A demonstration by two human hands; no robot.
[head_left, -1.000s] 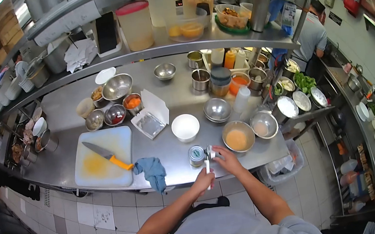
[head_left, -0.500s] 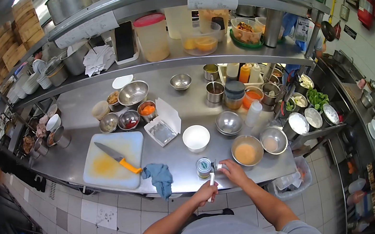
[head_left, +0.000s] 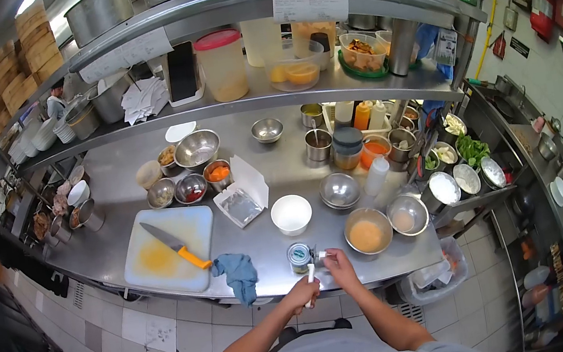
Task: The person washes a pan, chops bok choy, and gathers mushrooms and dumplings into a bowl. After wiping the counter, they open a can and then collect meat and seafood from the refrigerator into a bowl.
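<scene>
Left fingers (head_left: 311, 289) grip a partly hidden white handle (head_left: 311, 272); right fingers (head_left: 331, 256) pinch a knob (head_left: 322, 254).

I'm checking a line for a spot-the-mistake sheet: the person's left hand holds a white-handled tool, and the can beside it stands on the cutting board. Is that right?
Not quite. The head view shows the can standing on the steel counter, not the cutting board. The left hand does hold the white-handled tool.

Bright light from above leaves glare on the steel counter (head_left: 262, 241), and fisheye distortion bows the upper shelf (head_left: 219, 0).
</scene>
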